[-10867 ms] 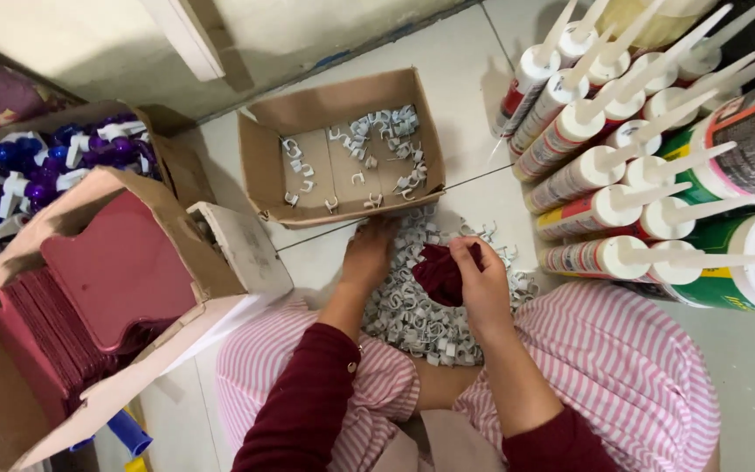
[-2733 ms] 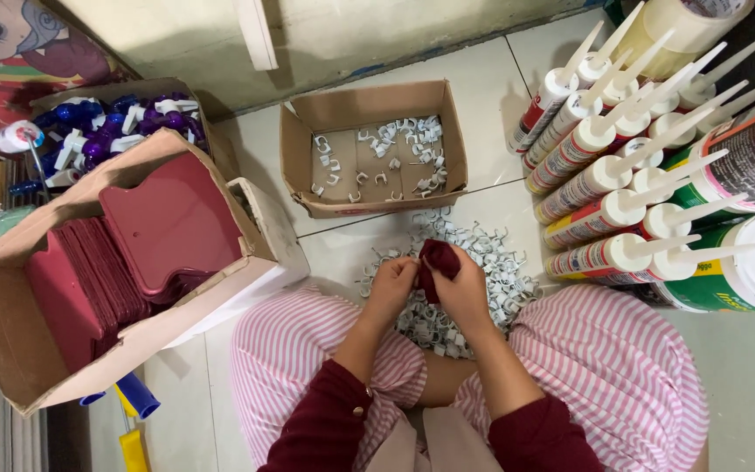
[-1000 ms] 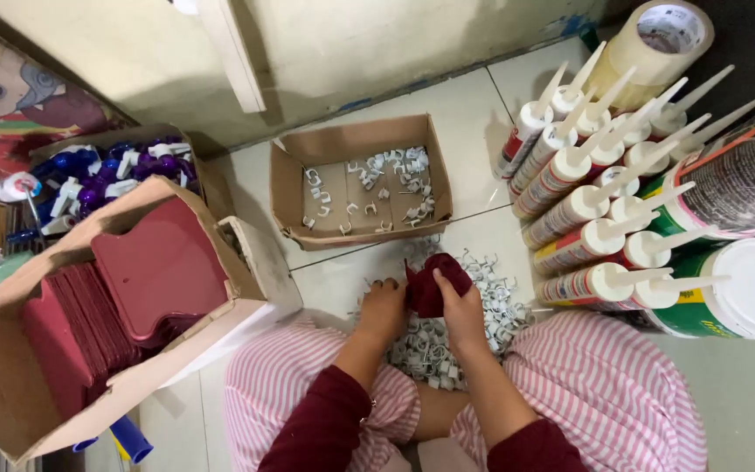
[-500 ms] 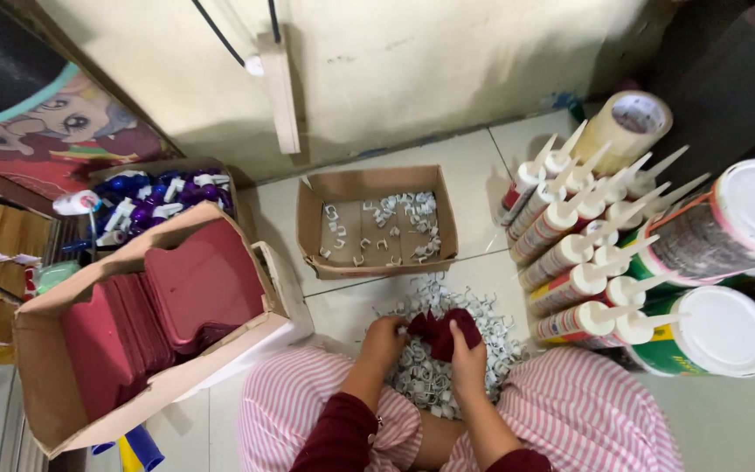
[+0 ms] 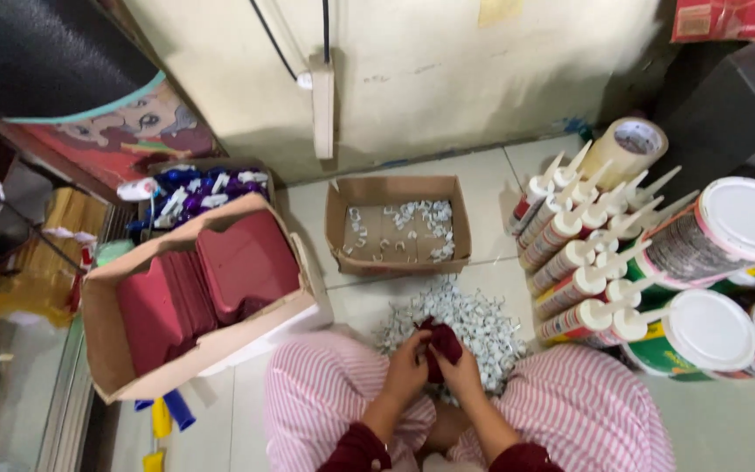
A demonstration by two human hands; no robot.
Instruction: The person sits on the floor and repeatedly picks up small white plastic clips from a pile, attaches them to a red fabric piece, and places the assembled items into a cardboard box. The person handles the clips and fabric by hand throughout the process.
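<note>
Between our knees on the tiled floor (image 5: 491,183), our left hand (image 5: 405,371) and right hand (image 5: 462,373) both close around a small dark red pouch (image 5: 439,343) — held just above a heap of white clips (image 5: 474,319). Beyond it sits a shallow cardboard box (image 5: 395,225) with more clips; sealant tubes (image 5: 570,253) lie to the right.
</note>
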